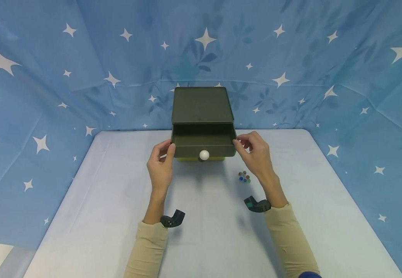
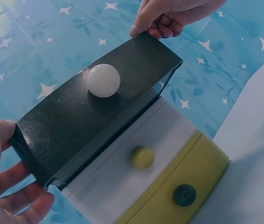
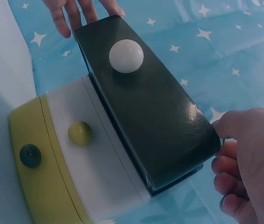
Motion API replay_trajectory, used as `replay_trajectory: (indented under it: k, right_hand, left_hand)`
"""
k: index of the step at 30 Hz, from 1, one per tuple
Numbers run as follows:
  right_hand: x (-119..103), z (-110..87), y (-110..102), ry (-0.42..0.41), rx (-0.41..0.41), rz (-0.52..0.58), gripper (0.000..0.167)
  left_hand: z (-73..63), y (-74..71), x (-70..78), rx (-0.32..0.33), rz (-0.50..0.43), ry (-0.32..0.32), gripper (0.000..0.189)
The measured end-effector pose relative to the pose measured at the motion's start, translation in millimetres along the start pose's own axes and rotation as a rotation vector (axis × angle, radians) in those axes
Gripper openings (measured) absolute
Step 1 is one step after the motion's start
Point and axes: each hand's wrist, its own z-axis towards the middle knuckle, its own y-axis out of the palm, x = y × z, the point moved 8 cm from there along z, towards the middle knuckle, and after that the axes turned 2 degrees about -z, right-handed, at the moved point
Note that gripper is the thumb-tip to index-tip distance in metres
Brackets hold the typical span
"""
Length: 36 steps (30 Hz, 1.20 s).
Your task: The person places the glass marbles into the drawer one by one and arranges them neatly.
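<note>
A dark green drawer with a round white knob stands pulled out at the top of a small drawer cabinet; its inside shows bare. My left hand holds the drawer's left front corner, thumb at the upper edge and the other fingers along the side. At the opposite corner, my right hand grips the drawer between thumb and curled fingers. Below it, the wrist views show a white drawer with a yellow knob and a yellow drawer with a dark green knob.
Several small glass marbles lie together on the white table, right of the cabinet and near my right wrist. A blue curtain with white stars hangs close behind the cabinet and along both sides.
</note>
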Motion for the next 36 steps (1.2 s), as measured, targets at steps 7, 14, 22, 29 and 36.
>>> replay_trajectory:
  k: [7,14,22,29,36]
  right_hand:
    - [0.4,0.0,0.2,-0.017,0.001,0.018,0.015]
    - [-0.3,0.7,0.1,-0.018,-0.003,0.012,0.015]
    - [0.4,-0.6,-0.3,-0.003,-0.010,0.012,0.015]
    - [1.7,-3.0,-2.8,0.007,-0.012,0.001,0.016]
    - [6.2,-6.7,-6.5,0.020,-0.001,0.005,0.016]
  left_hand:
    - [0.4,0.1,2.5,-0.001,0.004,0.006,0.028]
    - [0.7,-0.6,1.6,0.004,0.003,0.007,0.028]
    - [1.0,-0.3,1.3,-0.001,0.000,0.008,0.028]
    - [1.3,0.0,2.1,-0.003,0.000,0.008,0.028]
    - [1.5,-0.7,1.4,-0.002,0.001,0.005,0.028]
